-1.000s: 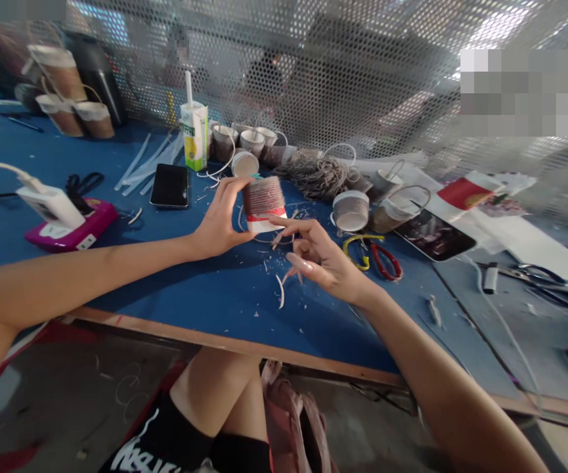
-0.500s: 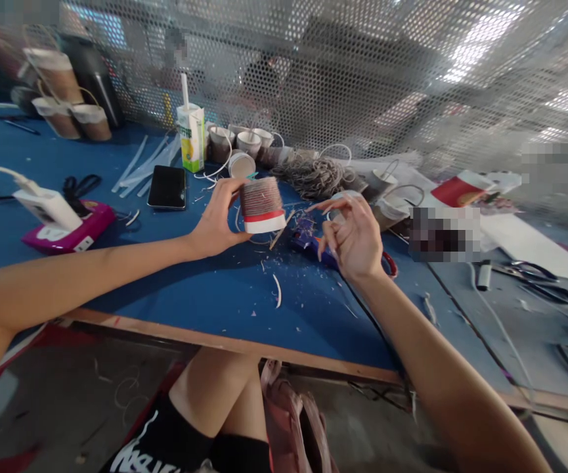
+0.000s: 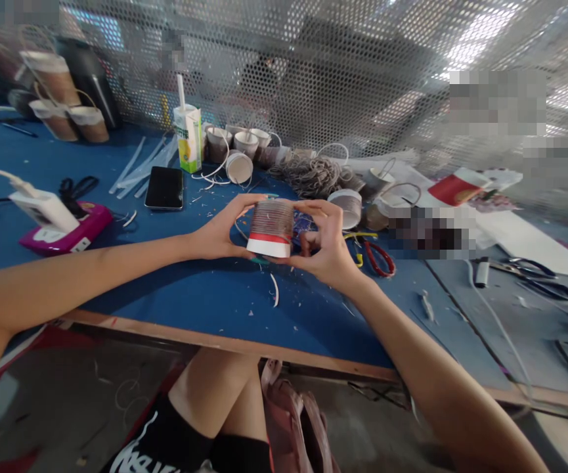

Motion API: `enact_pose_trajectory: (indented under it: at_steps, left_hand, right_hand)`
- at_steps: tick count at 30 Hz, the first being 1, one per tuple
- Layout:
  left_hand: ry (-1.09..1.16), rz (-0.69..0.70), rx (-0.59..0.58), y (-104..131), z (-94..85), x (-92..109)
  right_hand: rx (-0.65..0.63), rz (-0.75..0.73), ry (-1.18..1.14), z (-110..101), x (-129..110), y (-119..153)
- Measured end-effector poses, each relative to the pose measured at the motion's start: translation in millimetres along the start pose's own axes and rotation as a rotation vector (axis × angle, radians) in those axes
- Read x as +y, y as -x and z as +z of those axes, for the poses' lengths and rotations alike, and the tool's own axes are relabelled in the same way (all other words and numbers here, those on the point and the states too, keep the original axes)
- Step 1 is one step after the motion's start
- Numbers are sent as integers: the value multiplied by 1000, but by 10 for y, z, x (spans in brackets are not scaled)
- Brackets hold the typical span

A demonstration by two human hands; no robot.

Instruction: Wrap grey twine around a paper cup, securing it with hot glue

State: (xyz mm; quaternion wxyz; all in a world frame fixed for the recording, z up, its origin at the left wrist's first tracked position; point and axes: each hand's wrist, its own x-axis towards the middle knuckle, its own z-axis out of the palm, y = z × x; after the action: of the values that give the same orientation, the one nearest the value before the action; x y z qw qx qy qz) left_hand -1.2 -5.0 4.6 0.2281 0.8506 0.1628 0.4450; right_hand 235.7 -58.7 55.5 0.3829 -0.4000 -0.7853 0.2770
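Observation:
Between my two hands, just above the blue table, is a small paper cup [image 3: 272, 226] wound with brown twine, a red band and a white rim at its lower end. My left hand [image 3: 224, 230] grips it from the left, fingers on top and thumb underneath. From the other side my right hand [image 3: 327, 243] closes on it, fingertips on its upper edge and thumb low. Behind the cup lies a blue tool, mostly hidden by my right hand. Pliers with red and yellow handles [image 3: 379, 257] rest right of that hand.
Several small cups [image 3: 239, 167] and a heap of twine [image 3: 308, 174] stand behind. A drink carton [image 3: 188, 138], a phone [image 3: 164, 188] and a purple power strip [image 3: 67, 230] are to the left. Scissors [image 3: 534, 276] lie right. Scraps litter the table [image 3: 205, 295].
My right hand has moved left and taken hold of the cup, where it was apart from it before. The cup and my left hand have shifted slightly right and down.

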Motion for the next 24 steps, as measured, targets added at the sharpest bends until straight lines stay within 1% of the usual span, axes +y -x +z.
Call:
enact_pose_trajectory:
  at_steps: [3,7,9,11,13,15,16,17,19,21,22,24]
  left_hand:
    - [-50,14,3,10,-2,-8]
    - [-83,43,-32,13,8,8]
    - [-139,42,-31,10,9,23]
    - [-208,42,-24,7,9,33]
    - [-282,31,-10,6,11,35]
    - [-340,2,30,6,14,26]
    - [-361,-15,63,7,15,19]
    - [-375,-27,106,8,15,10]
    - [-388,-41,205,12,11,-11]
    - [-388,-57,290,20,4,-30]
    - [-385,-66,319,25,0,-38]
    - [-385,-78,353,35,-6,-46]
  right_hand:
    - [19,-15,55,34,9,9]
    - [-45,-11,155,58,-35,24]
    - [-62,-9,188,16,-59,22]
    - [-35,-19,231,-86,-74,2]
    - [36,-12,327,-235,-76,-35]
    - [97,30,468,-390,-62,-78]
    - [82,60,538,-455,-46,-97]
    - [40,90,601,-505,-24,-112]
    - [-108,144,722,-551,37,-128]
    - [-258,190,847,-533,101,-125]
    - [-311,209,901,-507,124,-120]
    - [-369,244,963,-438,138,-105]
